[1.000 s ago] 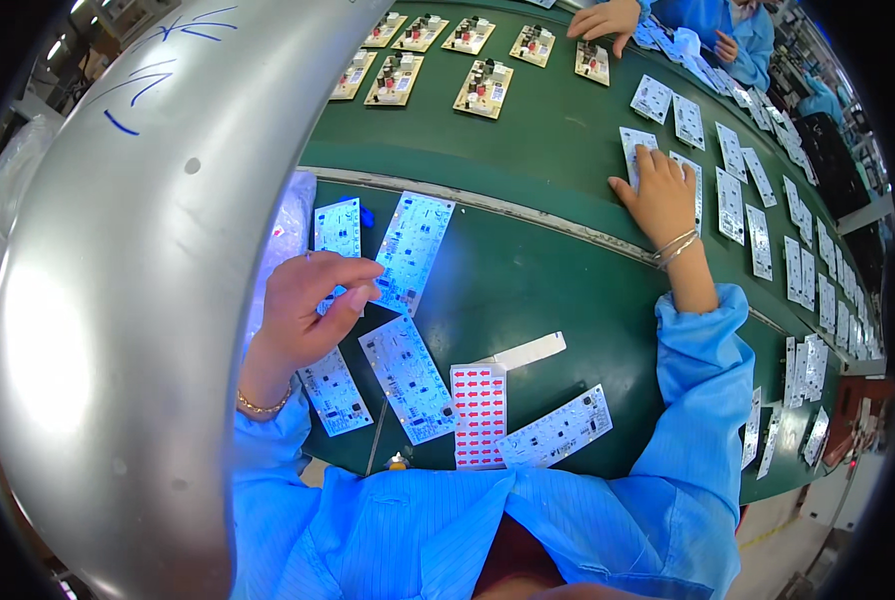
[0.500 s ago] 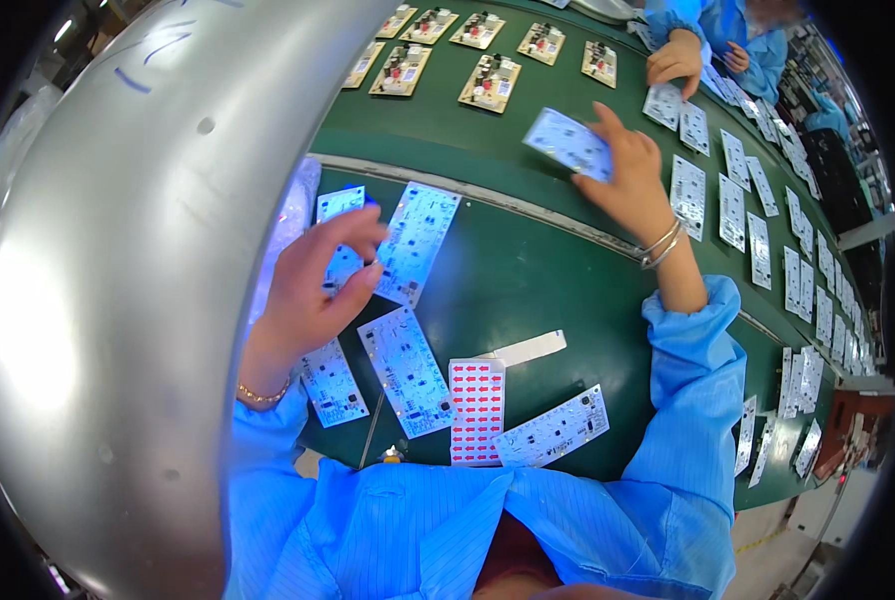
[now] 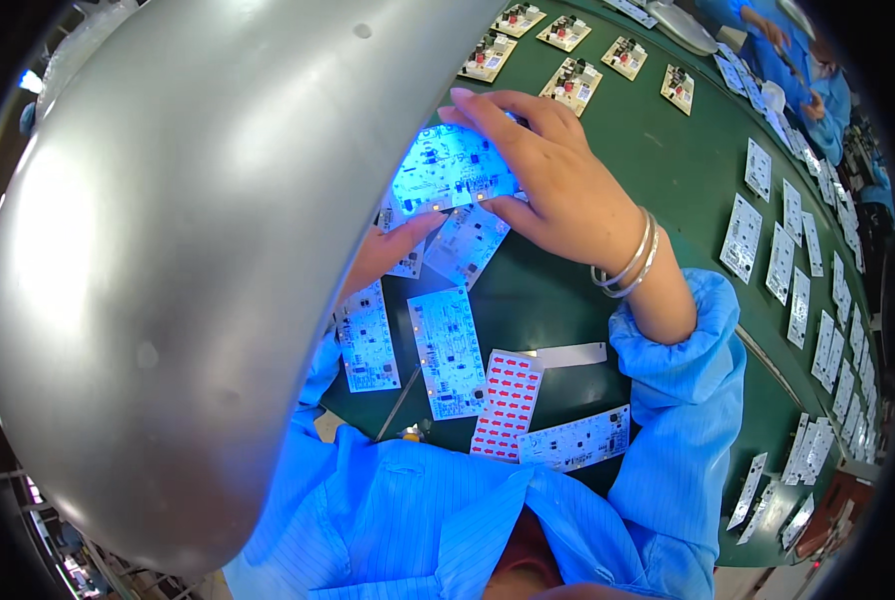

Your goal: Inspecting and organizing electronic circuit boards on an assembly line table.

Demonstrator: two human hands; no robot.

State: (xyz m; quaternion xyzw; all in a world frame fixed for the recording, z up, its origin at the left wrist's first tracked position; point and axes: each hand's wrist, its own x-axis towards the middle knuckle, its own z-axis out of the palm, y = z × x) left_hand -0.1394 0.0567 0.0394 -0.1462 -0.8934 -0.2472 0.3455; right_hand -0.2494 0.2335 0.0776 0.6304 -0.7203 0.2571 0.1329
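A white circuit board (image 3: pixel 453 168) is held up under blue light beside the metal hood. My right hand (image 3: pixel 573 195) grips its right end, fingers over the upper edge and thumb at the lower corner. At its lower left edge is the thumb of my left hand (image 3: pixel 393 250); the hood hides the other fingers. Below the held board, another white board (image 3: pixel 468 245) lies tilted on the green bench, partly covered. Nearer me are two more boards, one at left (image 3: pixel 370 338) and one in the middle (image 3: pixel 448 352). A sheet of red arrow stickers (image 3: pixel 509 405) touches a further board (image 3: pixel 578 438).
The big silver hood (image 3: pixel 178 250) fills the left side. Yellowish boards with components (image 3: pixel 573 85) stand in rows on the far green surface (image 3: pixel 658 150). Several white boards (image 3: pixel 741 238) line the right. A co-worker in blue (image 3: pixel 818 90) is at the far right.
My right hand has brought the board left and toward me, off the far surface to beside the hood. My left hand has moved up to that board. The whole view has shifted.
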